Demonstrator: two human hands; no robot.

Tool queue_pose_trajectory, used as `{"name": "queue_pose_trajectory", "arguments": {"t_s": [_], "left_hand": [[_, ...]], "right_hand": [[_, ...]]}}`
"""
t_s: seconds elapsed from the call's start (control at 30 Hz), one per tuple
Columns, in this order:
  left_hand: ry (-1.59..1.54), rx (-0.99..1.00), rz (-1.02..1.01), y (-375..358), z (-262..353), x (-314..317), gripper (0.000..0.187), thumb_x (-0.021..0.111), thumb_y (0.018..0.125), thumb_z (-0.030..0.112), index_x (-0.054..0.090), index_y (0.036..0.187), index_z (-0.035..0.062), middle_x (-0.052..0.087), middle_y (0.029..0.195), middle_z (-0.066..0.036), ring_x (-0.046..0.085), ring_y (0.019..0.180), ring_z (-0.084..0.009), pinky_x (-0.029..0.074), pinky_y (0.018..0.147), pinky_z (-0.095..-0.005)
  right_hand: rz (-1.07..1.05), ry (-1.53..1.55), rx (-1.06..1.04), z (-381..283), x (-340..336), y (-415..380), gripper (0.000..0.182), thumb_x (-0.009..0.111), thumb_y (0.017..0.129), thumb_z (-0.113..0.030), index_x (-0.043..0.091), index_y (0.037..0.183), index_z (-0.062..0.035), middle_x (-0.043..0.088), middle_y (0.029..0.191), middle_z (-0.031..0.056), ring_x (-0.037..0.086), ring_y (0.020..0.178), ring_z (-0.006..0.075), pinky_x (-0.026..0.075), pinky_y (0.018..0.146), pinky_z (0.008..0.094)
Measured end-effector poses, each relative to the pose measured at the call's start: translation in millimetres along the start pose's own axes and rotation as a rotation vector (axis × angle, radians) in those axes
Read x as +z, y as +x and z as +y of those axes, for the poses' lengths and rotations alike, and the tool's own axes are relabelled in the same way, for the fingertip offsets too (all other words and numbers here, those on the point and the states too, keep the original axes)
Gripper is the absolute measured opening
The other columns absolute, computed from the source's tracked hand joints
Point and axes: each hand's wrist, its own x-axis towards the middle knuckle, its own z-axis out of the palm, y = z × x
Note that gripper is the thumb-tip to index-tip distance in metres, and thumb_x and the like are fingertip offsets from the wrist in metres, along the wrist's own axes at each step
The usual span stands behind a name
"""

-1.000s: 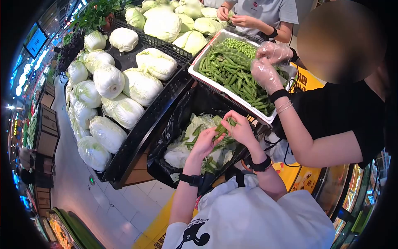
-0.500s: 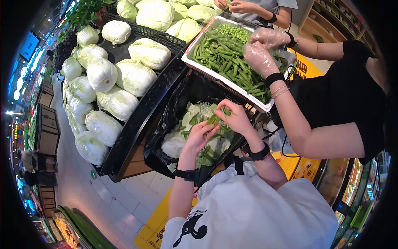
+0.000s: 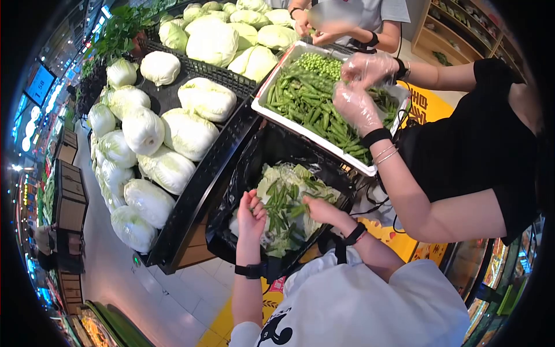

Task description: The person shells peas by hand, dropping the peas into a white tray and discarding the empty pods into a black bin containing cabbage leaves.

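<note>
My left hand (image 3: pixel 251 215) is raised over the left side of a bin lined with a black bag (image 3: pixel 231 191). Its fingers curl inward, and I cannot make out what is inside them. On the right, my right hand (image 3: pixel 324 210) pinches a green pea pod (image 3: pixel 299 210) above the bin. Below both hands lie pale cabbage leaves (image 3: pixel 278 250) with several loose pods (image 3: pixel 280 202) scattered on them. Past the bin stands a white foam box (image 3: pixel 315 137) full of green pea pods (image 3: pixel 306 107), with shelled peas (image 3: pixel 319 63) at its far end.
A co-worker's plastic-gloved hands (image 3: pixel 355 107) work over the foam box from the right. Another person's hands (image 3: pixel 324 34) are beyond it. Napa cabbages (image 3: pixel 191 134) fill a black display stand (image 3: pixel 199 196) on the left, with round cabbages (image 3: pixel 212 40) behind.
My hands were close together on green pods; now they are apart, the left moved left, the right lower. More pods show on the leaves. The co-worker's gloved hands shifted slightly left.
</note>
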Motion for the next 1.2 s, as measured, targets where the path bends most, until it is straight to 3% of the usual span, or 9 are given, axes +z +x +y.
{"name": "queue_pose_trajectory", "arguments": {"t_s": [0.13,0.33,0.53,0.63,0.8,0.83,0.97,1.13,1.2], "left_hand": [[-0.065,-0.036,-0.099,12,14,45,0.027,0.041,0.092,0.027,0.046,0.071,0.01,0.026,0.051,0.005,0.021,0.039,-0.0056,0.017,0.034,-0.0207],[-0.218,-0.135,-0.295,44,7,101,0.021,0.041,0.091,0.021,0.044,0.077,0.0064,0.03,0.058,0.002,0.029,0.05,-0.007,0.024,0.042,-0.0207],[-0.217,-0.062,-0.211,87,0,171,0.023,0.04,0.089,0.014,0.049,0.096,-0.0059,0.049,0.08,-0.009,0.049,0.079,-0.0193,0.043,0.072,-0.028],[-0.198,-0.009,-0.179,126,-3,209,0.032,0.035,0.092,0.018,0.045,0.105,-0.009,0.05,0.1,-0.017,0.049,0.097,-0.0262,0.041,0.092,-0.0366],[0.035,0.212,-0.197,203,-38,298,0.06,0.028,0.09,0.046,0.037,0.12,-0.005,0.041,0.119,-0.016,0.038,0.114,-0.0261,0.025,0.102,-0.0383],[0.034,0.202,-0.394,210,-48,308,0.069,0.025,0.087,0.054,0.035,0.122,-0.0041,0.036,0.126,-0.016,0.031,0.119,-0.0251,0.017,0.104,-0.0398],[0.198,0.178,-0.386,252,-71,304,0.09,0.028,0.082,0.063,-0.007,0.137,0.0024,-0.013,0.144,-0.014,-0.01,0.134,-0.0228,-0.002,0.107,-0.0372],[0.117,0.174,-0.574,220,-58,280,0.061,0.03,0.09,0.047,0.029,0.131,0.0022,0.024,0.139,-0.013,0.023,0.128,-0.023,0.019,0.105,-0.0357],[0.077,0.136,-0.692,196,-41,255,0.056,0.03,0.091,0.043,0.032,0.13,0.0014,0.029,0.137,-0.013,0.027,0.127,-0.0242,0.021,0.105,-0.0368]], "right_hand": [[0.153,-0.088,0.055,-1,14,1,0.021,0.055,0.082,-0.027,0.052,0.086,-0.0064,0.059,0.069,0.0165,0.057,0.069,0.0378,0.045,0.062,0.0463],[0.094,-0.122,0.067,14,15,3,0.026,0.051,0.084,-0.03,0.061,0.107,-0.0202,0.062,0.076,0.0186,0.06,0.073,0.0344,0.049,0.067,0.0419],[0.044,0.032,0.018,22,-1,-5,0.027,0.05,0.085,-0.028,0.059,0.108,-0.0163,0.059,0.074,0.0208,0.058,0.071,0.0369,0.047,0.063,0.0422],[-0.023,0.024,0.038,17,-19,-13,0.029,0.049,0.085,-0.028,0.058,0.11,-0.0168,0.06,0.082,0.0205,0.058,0.077,0.0382,0.048,0.07,0.0434],[-0.008,-0.006,0.027,30,-21,-18,0.037,0.049,0.086,-0.03,0.05,0.119,-0.0132,0.059,0.078,0.0232,0.057,0.074,0.0404,0.047,0.067,0.0453],[0.019,-0.013,-0.012,32,-22,-18,0.041,0.05,0.085,-0.031,0.047,0.119,-0.0074,0.059,0.077,0.0246,0.057,0.074,0.0416,0.047,0.067,0.0463],[0.067,-0.051,0.051,37,-21,-21,0.033,0.05,0.084,-0.027,0.047,0.101,0.0014,0.059,0.078,0.0254,0.057,0.076,0.0426,0.046,0.068,0.0473],[0.246,0.119,0.033,36,-33,-16,0.014,0.05,0.082,-0.016,0.052,0.085,-0.0024,0.059,0.073,0.0219,0.057,0.078,0.04,0.047,0.066,0.0429],[0.37,0.342,-0.053,38,-36,-13,0.009,0.05,0.083,-0.011,0.053,0.08,-0.0024,0.057,0.062,0.0098,0.057,0.056,0.0165,0.044,0.052,0.0298]]}}
